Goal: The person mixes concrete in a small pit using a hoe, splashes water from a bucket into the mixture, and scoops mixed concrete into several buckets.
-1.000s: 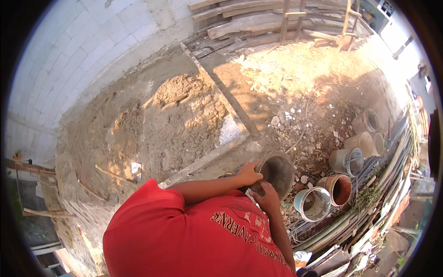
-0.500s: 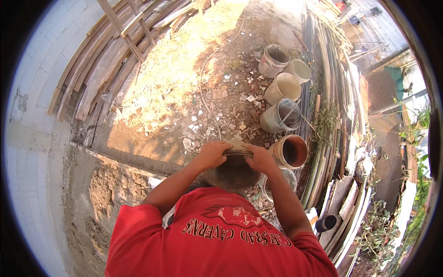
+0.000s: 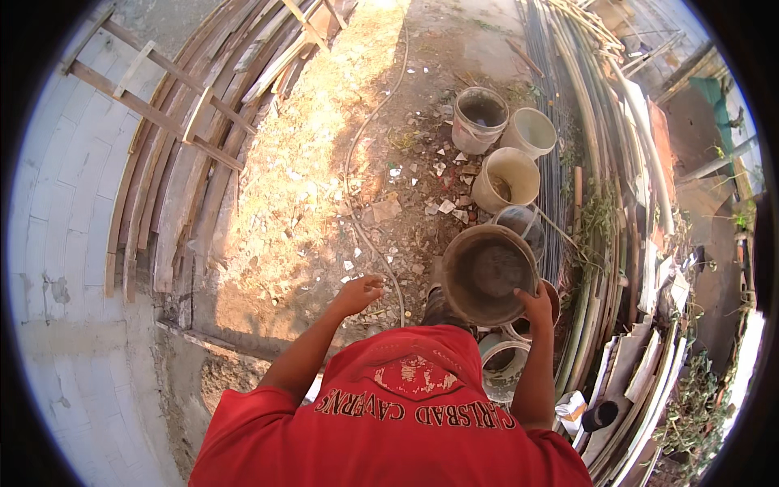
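My right hand [image 3: 534, 305] grips the near right rim of a grime-coated grey-brown bucket [image 3: 462, 286]. The bucket is tilted so that I look into its round mouth and see a dull, stained bottom. It hangs over the row of buckets and partly covers a bucket with a reddish-brown inside [image 3: 553, 302] and a clear-looking bucket [image 3: 531, 221]. To the left, my left hand [image 3: 359, 295] is held over the ground with its fingers apart and bent, touching nothing. A whitish bucket [image 3: 489, 381] stands close by my right forearm.
Farther along the row stand a cream bucket [image 3: 526, 193], a pale bucket [image 3: 550, 134] and a stained bucket [image 3: 471, 138]. Long poles [image 3: 596, 146] lie at right, planks [image 3: 174, 191] at left. A hose [image 3: 349, 166] crosses rubble-strewn ground.
My left hand has let go of the bucket's rim and moved left. My right hand has carried the bucket right, toward the row, and its mouth has turned up into view.
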{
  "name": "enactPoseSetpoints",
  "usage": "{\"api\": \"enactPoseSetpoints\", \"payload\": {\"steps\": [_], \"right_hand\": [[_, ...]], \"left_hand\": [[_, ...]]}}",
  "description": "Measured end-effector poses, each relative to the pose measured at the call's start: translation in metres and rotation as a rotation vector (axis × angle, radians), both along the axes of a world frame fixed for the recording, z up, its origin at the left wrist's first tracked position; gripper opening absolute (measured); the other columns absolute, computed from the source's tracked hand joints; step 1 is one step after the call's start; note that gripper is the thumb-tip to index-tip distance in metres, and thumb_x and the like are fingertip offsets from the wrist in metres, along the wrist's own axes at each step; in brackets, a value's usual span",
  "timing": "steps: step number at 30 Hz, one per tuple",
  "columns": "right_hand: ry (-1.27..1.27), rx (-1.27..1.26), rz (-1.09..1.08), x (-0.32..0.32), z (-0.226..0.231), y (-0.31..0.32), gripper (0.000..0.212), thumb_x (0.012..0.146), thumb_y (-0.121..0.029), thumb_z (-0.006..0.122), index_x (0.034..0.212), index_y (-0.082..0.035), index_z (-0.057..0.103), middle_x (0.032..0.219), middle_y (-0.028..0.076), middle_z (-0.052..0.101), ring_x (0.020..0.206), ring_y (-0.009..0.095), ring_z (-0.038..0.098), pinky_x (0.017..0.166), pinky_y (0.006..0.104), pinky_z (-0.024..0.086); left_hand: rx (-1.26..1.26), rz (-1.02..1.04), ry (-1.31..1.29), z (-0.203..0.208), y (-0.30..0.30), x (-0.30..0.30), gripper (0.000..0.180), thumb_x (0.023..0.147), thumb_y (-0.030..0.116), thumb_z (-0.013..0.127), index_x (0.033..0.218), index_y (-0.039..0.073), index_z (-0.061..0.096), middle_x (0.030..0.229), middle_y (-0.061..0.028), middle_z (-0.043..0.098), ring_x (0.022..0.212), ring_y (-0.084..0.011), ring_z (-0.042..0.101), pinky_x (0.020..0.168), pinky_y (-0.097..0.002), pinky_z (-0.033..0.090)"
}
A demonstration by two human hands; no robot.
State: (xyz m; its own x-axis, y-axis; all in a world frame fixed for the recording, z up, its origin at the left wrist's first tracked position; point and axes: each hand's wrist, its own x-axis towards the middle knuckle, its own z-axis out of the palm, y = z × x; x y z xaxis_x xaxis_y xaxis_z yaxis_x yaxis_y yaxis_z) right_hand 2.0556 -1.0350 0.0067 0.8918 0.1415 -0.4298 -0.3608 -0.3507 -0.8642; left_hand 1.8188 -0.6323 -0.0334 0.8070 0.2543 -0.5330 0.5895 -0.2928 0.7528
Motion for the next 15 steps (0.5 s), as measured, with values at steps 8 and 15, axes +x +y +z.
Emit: {"api": "enactPoseSetpoints", "payload": {"steps": [8,15], "right_hand": [[-0.001,-0.227,0.478,0.210,-0.229,-0.052,0.043,0.085,-0.009,0.062,0.125,0.005,0.053,0.110,0.014,0.064,0.097,0.031,0.066,0.074,0.0446,0.060],[0.357,-0.217,0.153,0.237,-0.232,0.144,0.046,0.083,-0.009,0.059,0.128,0.001,0.053,0.110,0.017,0.063,0.088,0.034,0.068,0.068,0.0459,0.061]], "left_hand": [[0.602,-0.775,0.536,-0.122,0.059,-0.149,0.024,0.079,0.020,0.072,0.101,0.012,0.069,0.096,-0.0112,0.072,0.094,-0.0298,0.070,0.075,-0.0447,0.057],[-0.238,0.679,0.455,-0.070,0.042,-0.158,0.024,0.093,0.029,0.063,0.102,0.007,0.067,0.083,-0.0045,0.067,0.066,-0.0178,0.065,0.055,-0.0343,0.053]]}}
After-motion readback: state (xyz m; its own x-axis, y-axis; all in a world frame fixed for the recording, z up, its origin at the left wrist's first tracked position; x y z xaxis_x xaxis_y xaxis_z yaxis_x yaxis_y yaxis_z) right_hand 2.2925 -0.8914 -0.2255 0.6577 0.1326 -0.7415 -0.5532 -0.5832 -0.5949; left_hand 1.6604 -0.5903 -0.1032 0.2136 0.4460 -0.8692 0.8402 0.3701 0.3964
